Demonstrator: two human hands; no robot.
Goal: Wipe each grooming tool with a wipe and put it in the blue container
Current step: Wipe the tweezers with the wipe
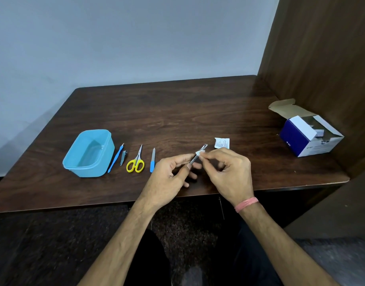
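Observation:
My left hand (170,174) pinches a thin metal tool, apparently tweezers (202,148), and holds it tilted up to the right above the table. My right hand (229,172) pinches a small white wipe (198,153) around the tool's middle. The blue container (73,159) stands at the left with nothing in it. In a row to its right lie a blue-handled pick (115,158), a nail clipper (123,157), yellow-handled scissors (136,162) and a blue-handled nail file (152,162).
A torn white wipe sachet (222,143) lies just beyond my right hand. An open blue and white carton (307,137) stands at the table's right, beside a wooden partition (322,58). The dark wooden table (177,112) meets a pale wall behind.

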